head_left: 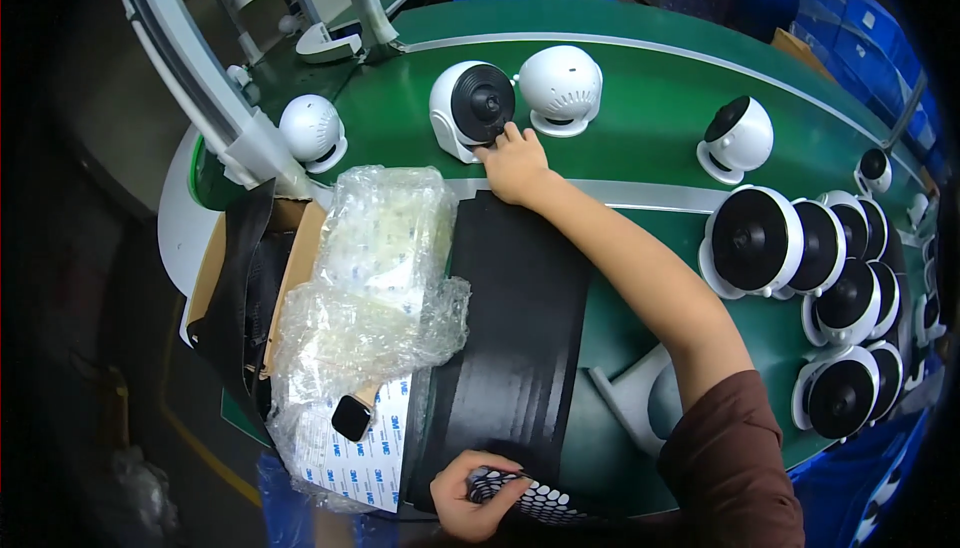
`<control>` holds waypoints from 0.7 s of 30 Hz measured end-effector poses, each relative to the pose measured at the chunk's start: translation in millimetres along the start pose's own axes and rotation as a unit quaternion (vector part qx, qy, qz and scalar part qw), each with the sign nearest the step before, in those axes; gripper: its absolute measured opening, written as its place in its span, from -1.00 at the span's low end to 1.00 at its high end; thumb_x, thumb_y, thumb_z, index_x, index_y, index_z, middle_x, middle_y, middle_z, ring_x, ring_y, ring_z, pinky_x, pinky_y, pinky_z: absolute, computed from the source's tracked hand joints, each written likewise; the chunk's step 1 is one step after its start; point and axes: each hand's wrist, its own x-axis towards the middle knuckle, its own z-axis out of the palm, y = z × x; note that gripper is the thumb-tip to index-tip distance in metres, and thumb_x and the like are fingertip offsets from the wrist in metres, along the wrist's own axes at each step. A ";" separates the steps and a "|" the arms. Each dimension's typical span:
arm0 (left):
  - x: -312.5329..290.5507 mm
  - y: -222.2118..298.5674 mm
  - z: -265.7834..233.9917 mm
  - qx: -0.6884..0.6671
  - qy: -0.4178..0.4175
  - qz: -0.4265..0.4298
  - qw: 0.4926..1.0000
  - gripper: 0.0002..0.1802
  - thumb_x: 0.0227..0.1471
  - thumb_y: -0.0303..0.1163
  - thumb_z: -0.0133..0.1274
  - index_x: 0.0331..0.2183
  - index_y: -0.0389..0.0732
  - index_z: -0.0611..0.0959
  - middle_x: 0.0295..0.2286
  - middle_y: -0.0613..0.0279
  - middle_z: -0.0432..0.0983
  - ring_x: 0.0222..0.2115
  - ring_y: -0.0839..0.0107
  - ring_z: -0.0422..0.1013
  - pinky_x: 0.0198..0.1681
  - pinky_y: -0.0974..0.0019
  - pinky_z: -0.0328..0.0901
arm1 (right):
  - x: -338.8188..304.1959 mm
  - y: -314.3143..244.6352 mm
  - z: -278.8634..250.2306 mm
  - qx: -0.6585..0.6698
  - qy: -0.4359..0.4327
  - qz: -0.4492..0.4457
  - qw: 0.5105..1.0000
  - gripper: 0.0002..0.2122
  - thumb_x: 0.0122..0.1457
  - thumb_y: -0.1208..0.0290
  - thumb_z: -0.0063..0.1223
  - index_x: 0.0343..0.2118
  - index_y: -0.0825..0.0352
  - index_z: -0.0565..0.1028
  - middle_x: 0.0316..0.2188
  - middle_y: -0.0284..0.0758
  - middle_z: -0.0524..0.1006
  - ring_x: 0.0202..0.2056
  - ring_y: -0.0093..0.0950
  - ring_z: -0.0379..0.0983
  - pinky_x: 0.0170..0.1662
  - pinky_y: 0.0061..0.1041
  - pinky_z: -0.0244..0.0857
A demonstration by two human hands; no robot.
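Observation:
At the far middle of the green table, my right hand [515, 163] is closed around the lower front edge of a white round camera [440, 108] with a black face. My arm in a brown sleeve stretches up to it from the lower right. Close to the front edge, my left hand [475, 496] pinches a black sheet with white round dots [540, 496], thumb on top. Between the hands lies a wide black mat [515, 318]. A second white camera [560, 88], showing its vented back, stands just right of the first.
Plastic-wrapped sheets [385, 238] lie left of the mat, with a smartwatch [352, 416] on them. Beside them is an open cardboard box [300, 278]. Several white cameras with black faces [750, 238] crowd the right side. A grey stand-like part [630, 398] lies under my right arm.

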 end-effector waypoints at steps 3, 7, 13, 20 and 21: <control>0.9 1.4 2.7 0.008 0.004 0.000 1.000 -0.79 -0.38 -0.64 0.10 -0.53 -0.41 0.45 -0.62 0.10 0.44 -0.61 0.50 0.38 -0.53 0.56 0.25 | 1.7 -1.9 2.3 0.029 0.039 0.002 0.999 -0.77 -0.07 0.37 -0.20 -0.36 0.24 0.46 -0.25 -0.25 0.39 -0.07 -0.32 0.10 -0.12 -0.35 -0.03; 2.7 0.5 4.5 0.024 0.003 0.008 1.000 -0.80 -0.37 -0.65 0.09 -0.52 -0.40 0.45 -0.62 0.11 0.44 -0.62 0.52 0.37 -0.53 0.56 0.25 | 14.2 -19.0 0.2 0.002 0.078 0.009 0.997 -0.85 -0.07 0.35 -0.11 -0.59 0.21 0.51 -0.60 -0.34 0.49 -0.28 -0.35 0.27 -0.34 -0.41 0.11; 2.7 4.6 1.8 0.057 -0.011 -0.015 0.998 -0.79 -0.33 -0.63 0.08 -0.49 -0.39 0.43 -0.62 0.12 0.43 -0.62 0.54 0.36 -0.52 0.56 0.24 | 6.3 -25.4 -10.8 0.016 0.029 0.034 0.999 -0.80 -0.13 0.39 -0.13 -0.45 0.37 0.45 -0.56 -0.28 0.49 -0.38 -0.31 0.32 -0.44 -0.45 0.18; 4.8 4.9 2.2 0.077 -0.040 0.022 0.996 -0.78 -0.29 -0.61 0.06 -0.47 -0.37 0.41 -0.60 0.13 0.43 -0.59 0.54 0.36 -0.51 0.56 0.24 | 23.9 -34.4 -7.1 0.011 0.001 0.025 1.000 -0.85 -0.12 0.43 -0.12 -0.50 0.28 0.50 -0.45 -0.30 0.49 -0.38 -0.31 0.36 -0.47 -0.49 0.22; 3.6 4.8 2.6 0.074 -0.042 0.019 0.996 -0.78 -0.29 -0.61 0.06 -0.47 -0.37 0.41 -0.60 0.13 0.43 -0.59 0.54 0.36 -0.51 0.56 0.24 | 24.6 -32.0 -7.3 0.010 -0.003 0.026 1.000 -0.85 -0.12 0.43 -0.12 -0.50 0.28 0.50 -0.45 -0.30 0.49 -0.38 -0.31 0.36 -0.47 -0.49 0.22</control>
